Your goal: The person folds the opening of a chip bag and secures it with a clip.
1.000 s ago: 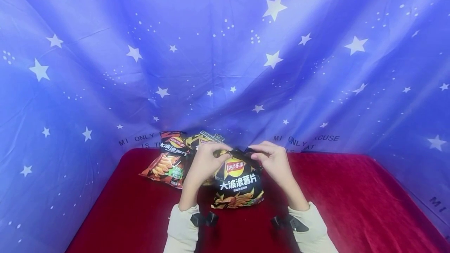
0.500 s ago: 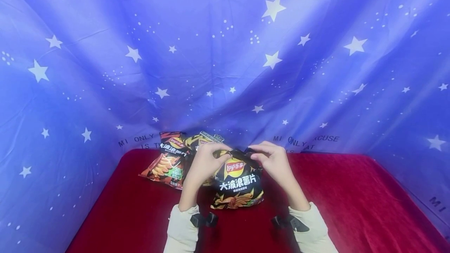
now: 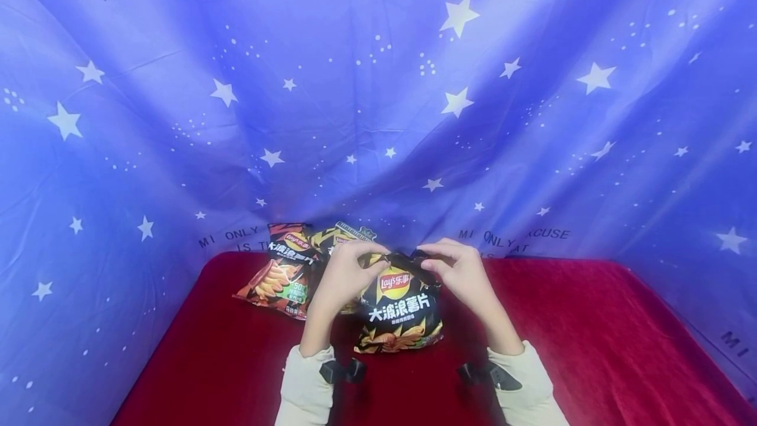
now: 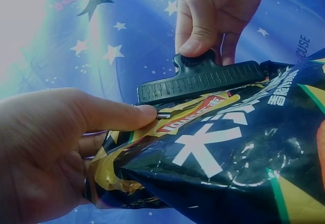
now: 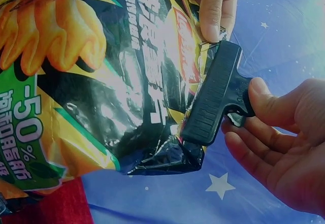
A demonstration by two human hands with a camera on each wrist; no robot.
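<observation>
A black and yellow Lay's potato chip bag (image 3: pixel 402 307) stands on the table between both hands. My left hand (image 3: pixel 345 276) pinches the folded top corner of this bag between thumb and fingers. A black bag clip (image 4: pixel 200 81) lies across the bag's top fold, its ridged bar along the edge. In the right wrist view my right hand (image 5: pixel 284 137) pinches the tab of the clip, thumb on one side and fingers on the other. Whether the clip's jaws are fully closed on the fold cannot be made out.
Left of the hands stands a red and black Lay's bag (image 3: pixel 280 275). Behind my left hand is another yellow and black bag (image 3: pixel 324 240), partly hidden, with a clip (image 3: pixel 357 231) on its top. Red cloth covers the table (image 3: pixel 579 334); a blue starry curtain (image 3: pixel 355 84) hangs behind.
</observation>
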